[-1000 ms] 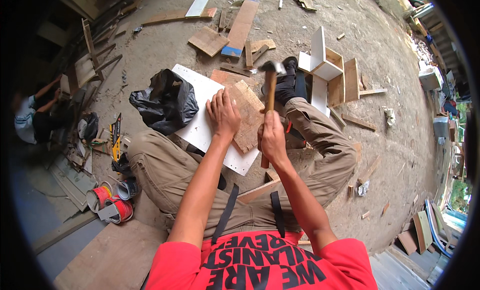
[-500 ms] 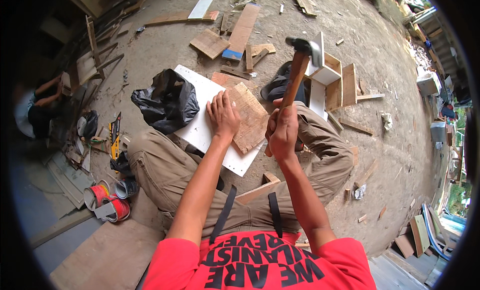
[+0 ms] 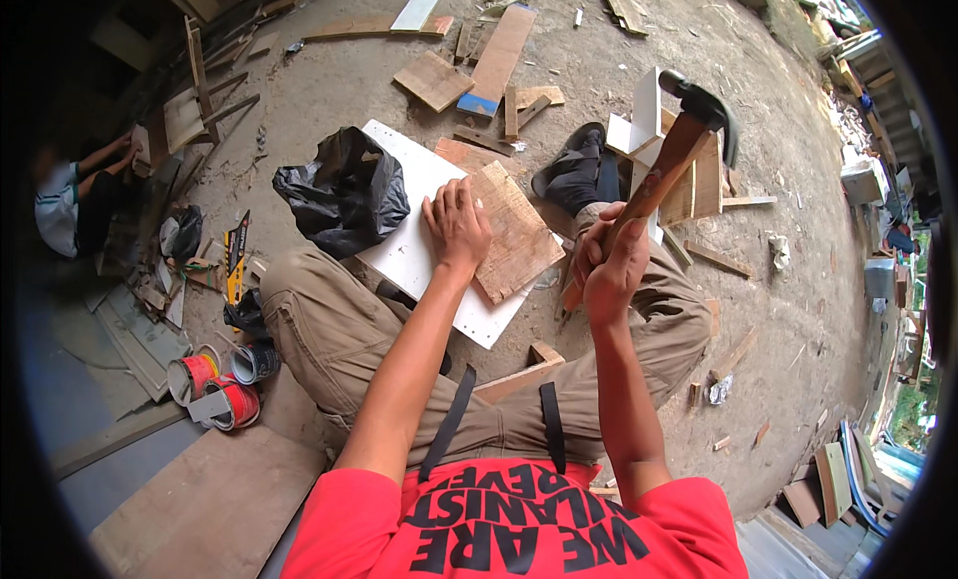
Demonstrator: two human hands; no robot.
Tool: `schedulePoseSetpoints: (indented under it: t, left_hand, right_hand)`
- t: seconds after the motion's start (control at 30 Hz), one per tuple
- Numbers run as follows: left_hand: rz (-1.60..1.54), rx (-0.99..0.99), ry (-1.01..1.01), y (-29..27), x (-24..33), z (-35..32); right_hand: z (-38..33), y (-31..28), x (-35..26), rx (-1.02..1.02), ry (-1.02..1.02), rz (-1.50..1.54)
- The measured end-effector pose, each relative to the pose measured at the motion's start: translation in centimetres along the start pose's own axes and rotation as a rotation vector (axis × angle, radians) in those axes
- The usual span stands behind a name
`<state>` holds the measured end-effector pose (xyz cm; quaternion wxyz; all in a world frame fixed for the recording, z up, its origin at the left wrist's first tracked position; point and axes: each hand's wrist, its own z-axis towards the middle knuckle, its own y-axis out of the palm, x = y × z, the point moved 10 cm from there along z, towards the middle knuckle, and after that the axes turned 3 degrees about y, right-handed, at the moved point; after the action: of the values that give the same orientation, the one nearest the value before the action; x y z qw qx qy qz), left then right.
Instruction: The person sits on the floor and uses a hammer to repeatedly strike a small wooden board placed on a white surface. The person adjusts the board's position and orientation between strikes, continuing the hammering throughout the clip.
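Right hand [image 3: 614, 275] was wrapped tight round a hammer [image 3: 677, 157], held up with its dark head [image 3: 711, 105] slanting away to the right, while the left hand [image 3: 459, 223], fingers loosely spread and grasping nothing that I could see, rested over the left edge of a rough wooden board [image 3: 524, 238]. That board lay on a white panel [image 3: 487, 325] between the bent legs [image 3: 339, 355], and a crumpled black plastic bag [image 3: 344, 195] covered part of the panel's left side. Farther out I saw an angular white-and-wood piece [image 3: 647, 105], some red cans [image 3: 239, 404] to the left and, in the shade beyond, another person [image 3: 58, 215].
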<state>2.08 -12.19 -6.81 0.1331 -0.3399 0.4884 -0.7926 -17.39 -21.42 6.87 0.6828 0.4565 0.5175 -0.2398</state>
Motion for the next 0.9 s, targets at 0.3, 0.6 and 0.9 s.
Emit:
schedulePoseSetpoints:
  t: [0.3, 0.6, 0.9]
  left_hand:
    - [0.009, 0.011, -0.002, 0.2, -0.3, 0.2]
    - [0.014, -0.019, -0.006, 0.5, -0.3, 0.7]
    - [0.006, -0.038, -0.042, 0.9, -0.6, 0.7]
  right_hand:
    - [-6.2, -3.3, 14.9, 0.041, 0.658, -0.291]
    - [-3.2, -1.0, 11.1, -0.026, 0.119, -0.611]
    - [-2.8, -3.8, 10.3, 0.045, 0.341, -0.456]
